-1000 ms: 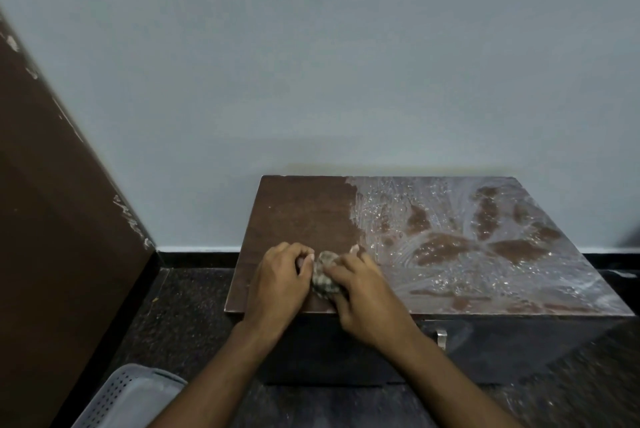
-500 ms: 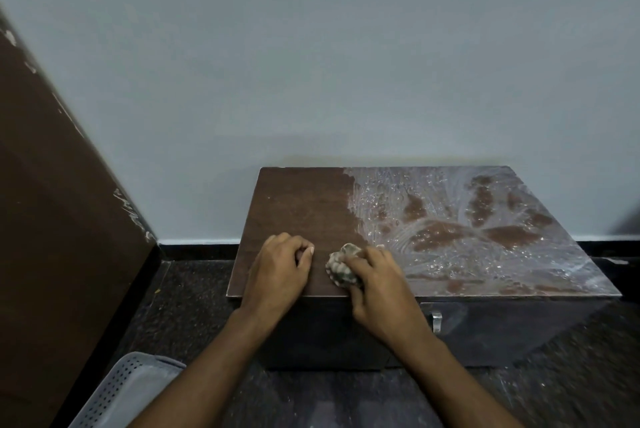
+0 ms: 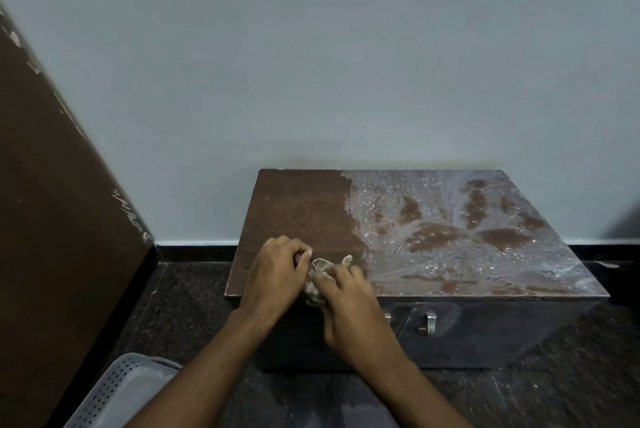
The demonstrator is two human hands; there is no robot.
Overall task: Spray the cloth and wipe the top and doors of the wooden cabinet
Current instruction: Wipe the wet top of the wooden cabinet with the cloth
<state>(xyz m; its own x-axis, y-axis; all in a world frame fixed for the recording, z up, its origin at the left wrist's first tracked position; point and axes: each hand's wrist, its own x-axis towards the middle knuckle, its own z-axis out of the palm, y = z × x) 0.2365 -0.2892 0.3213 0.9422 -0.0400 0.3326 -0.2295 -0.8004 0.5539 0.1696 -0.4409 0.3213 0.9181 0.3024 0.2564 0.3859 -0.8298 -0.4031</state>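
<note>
While the cloth is being pinched between both hands, left hand and right hand, the cabinet's foamy unwiped area is lying toward the frame's right.

Brown cabinet top, whitish streaks right; cloth maybe grey-beige.

One head view looks forward and down, close over the cabinet top; wall behind.

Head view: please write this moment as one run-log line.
step: wiping top | cloth: bunched, at cabinet front edge | left hand: pinches cloth | right hand: holds cloth | top: left half clean, right half smeared
</note>
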